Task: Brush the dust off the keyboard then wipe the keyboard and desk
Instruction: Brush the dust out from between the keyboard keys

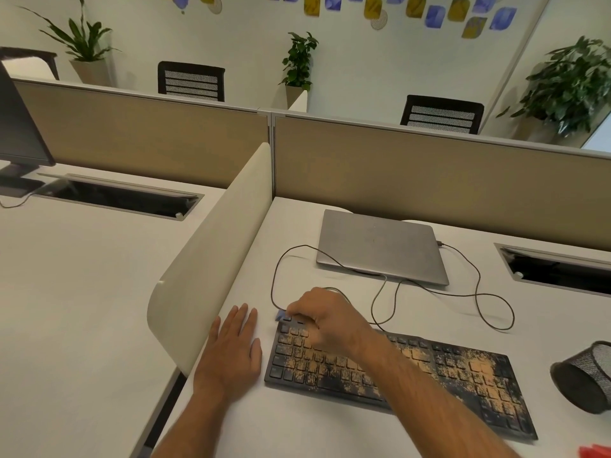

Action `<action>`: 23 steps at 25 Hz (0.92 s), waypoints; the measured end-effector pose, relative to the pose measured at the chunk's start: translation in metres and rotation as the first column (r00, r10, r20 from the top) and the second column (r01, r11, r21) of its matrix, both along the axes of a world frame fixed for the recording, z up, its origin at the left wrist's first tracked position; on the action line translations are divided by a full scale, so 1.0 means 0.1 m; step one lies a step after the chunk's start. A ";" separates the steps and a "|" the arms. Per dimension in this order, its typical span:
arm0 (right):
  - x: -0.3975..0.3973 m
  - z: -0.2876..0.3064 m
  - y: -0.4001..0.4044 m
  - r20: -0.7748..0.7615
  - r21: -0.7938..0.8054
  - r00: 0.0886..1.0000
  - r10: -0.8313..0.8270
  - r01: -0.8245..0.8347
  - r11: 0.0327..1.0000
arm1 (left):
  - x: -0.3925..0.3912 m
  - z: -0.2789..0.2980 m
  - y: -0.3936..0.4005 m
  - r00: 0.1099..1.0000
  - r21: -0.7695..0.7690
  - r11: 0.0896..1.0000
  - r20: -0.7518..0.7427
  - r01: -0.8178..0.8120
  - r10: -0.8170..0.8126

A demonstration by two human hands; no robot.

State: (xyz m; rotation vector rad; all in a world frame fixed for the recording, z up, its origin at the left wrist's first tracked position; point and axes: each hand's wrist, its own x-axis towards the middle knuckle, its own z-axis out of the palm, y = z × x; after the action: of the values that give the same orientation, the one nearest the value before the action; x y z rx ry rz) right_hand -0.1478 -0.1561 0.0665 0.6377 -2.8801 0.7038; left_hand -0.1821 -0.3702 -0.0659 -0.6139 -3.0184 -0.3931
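Observation:
A black keyboard (456,375) lies on the white desk (297,424), speckled with orange-tan dust over most of its keys. My right hand (324,322) hovers over the keyboard's far left corner, fingers curled round a small blue object (280,315) that mostly hides under the hand; only its tip shows. My left hand (234,352) rests flat on the desk just left of the keyboard, fingers straight. The keyboard's cable (479,292) loops across the desk toward the laptop.
A shut grey laptop (380,246) lies behind the keyboard. A black mesh pen cup (585,378) lies tipped at the right. Something red (595,452) shows at the bottom right corner. A white divider (211,259) stands at the left, a beige partition (429,166) behind.

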 end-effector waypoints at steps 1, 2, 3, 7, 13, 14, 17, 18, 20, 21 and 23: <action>0.01 -0.01 -0.02 0.040 0.059 0.998 0.038 -0.040 0.997 | 0.00 0.00 0.00 1.000 0.003 1.000 0.000 0.000 0.000; 0.03 -0.02 -0.05 0.084 0.088 0.994 0.071 -0.078 0.993 | 0.00 -0.01 0.00 1.000 0.004 1.000 0.001 -0.001 0.001; 0.03 -0.02 -0.06 0.107 0.089 0.990 0.093 -0.103 0.991 | 0.00 -0.01 -0.01 1.000 0.005 1.000 -0.002 -0.003 0.003; -0.02 -0.01 -0.02 0.045 -0.015 0.999 -0.008 0.008 1.000 | 0.00 -0.02 -0.01 1.000 -0.011 1.000 0.002 -0.002 0.002; 0.00 -0.01 0.07 0.143 -0.095 0.990 -0.003 0.017 0.995 | -0.01 -0.02 -0.01 1.000 -0.010 1.000 -0.001 -0.006 0.006; 0.00 -0.01 0.09 0.143 -0.156 0.989 -0.034 0.057 0.986 | -0.01 -0.02 -0.01 1.000 -0.009 1.000 -0.002 -0.007 0.007; 0.04 -0.02 0.12 0.121 -0.146 0.992 -0.045 0.062 0.987 | -0.01 -0.01 -0.01 1.000 -0.005 1.000 -0.001 -0.010 0.010; 0.05 -0.03 0.11 0.150 -0.126 0.989 -0.012 0.031 0.991 | -0.01 -0.01 -0.01 1.000 -0.010 1.000 0.003 -0.008 0.008; 0.09 -0.03 0.12 0.206 -0.208 0.979 0.002 0.042 0.977 | -0.01 -0.01 -0.01 1.000 -0.011 1.000 0.009 -0.007 0.007; 0.09 -0.03 0.14 0.200 -0.288 0.979 -0.041 0.099 0.953 | -0.01 -0.01 -0.01 1.000 -0.003 1.000 0.007 -0.008 0.008; 0.08 -0.04 0.21 0.148 -0.418 0.970 -0.190 0.236 0.877 | -0.01 0.00 -0.01 1.000 -0.013 1.000 0.010 -0.004 0.004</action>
State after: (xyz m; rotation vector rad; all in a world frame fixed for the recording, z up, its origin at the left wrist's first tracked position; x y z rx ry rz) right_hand -0.1402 -0.1353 0.0629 0.2236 -2.6735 1.3178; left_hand -0.1828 -0.3709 -0.0655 -0.6080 -3.0336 -0.3784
